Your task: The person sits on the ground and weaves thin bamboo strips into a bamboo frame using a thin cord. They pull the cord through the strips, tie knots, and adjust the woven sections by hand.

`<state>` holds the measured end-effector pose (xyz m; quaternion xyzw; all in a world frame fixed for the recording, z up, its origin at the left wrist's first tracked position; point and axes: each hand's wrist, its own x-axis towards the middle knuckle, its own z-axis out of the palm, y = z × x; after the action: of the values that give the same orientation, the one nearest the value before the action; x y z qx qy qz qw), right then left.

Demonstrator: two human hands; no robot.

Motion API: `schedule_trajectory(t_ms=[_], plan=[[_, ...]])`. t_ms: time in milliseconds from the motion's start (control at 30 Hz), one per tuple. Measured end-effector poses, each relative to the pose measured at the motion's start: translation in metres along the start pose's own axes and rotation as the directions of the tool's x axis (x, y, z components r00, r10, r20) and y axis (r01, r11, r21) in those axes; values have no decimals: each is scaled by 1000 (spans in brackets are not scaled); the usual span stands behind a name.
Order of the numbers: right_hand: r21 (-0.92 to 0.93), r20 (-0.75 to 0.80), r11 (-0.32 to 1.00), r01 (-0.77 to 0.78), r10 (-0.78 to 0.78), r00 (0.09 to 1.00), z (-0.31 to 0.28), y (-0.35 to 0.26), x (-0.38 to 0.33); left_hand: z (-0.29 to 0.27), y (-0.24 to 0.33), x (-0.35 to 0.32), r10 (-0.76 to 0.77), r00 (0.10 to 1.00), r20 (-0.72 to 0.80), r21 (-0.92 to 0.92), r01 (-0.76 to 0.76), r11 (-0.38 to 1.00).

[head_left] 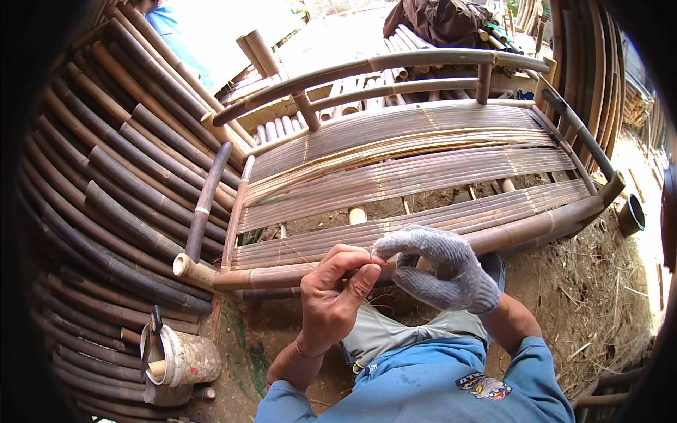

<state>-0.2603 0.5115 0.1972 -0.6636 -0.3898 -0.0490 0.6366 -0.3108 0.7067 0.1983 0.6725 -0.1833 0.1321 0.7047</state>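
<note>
My bare left hand [330, 296] is closed in a pinch, thumb against forefinger. Fingertip to fingertip with it is my right hand [444, 268], in a grey knitted glove and also pinching. A fine strand shows at the fingertips; its material is too small to tell. Both hands are above the front rail [282, 277] of a bamboo bench [395, 162]. The seat is made of long, thin bamboo slats [416, 173], with gaps that let the ground show through. Some slats in the middle lie loose and slightly bunched.
Dark bamboo poles [127, 169] are stacked along the left. A stained white bucket [185, 356] with a tool handle stands at the lower left. More poles [589, 84] lean at the right, near a black container [632, 215]. Dark cloth [441, 28] lies over poles behind the bench.
</note>
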Motion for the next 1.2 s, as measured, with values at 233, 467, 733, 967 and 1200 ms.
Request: schedule_trajectory(t_ms=[233, 467, 733, 967, 1200], plan=[[-389, -157, 920, 39, -108, 982, 21, 13, -5, 6, -20, 2, 214, 962, -168, 319, -152, 935], [-369, -170, 930, 0, -67, 983, 24, 18, -10, 3, -22, 4, 299, 954, -21, 528, -243, 814], [-606, -264, 783, 140, -364, 893, 14, 11, -10, -1, -25, 1, -70, 993, -99, 174, 86, 981], [-760, 33, 559, 331, -475, 879, 8, 10, -7, -2, -20, -4, -316, 948, -45, -211, 301, 930], [-726, 58, 563, 394, -521, 852, 9, 28, -12, 10, -31, -13, -97, 993, -62, -45, 94, 995]])
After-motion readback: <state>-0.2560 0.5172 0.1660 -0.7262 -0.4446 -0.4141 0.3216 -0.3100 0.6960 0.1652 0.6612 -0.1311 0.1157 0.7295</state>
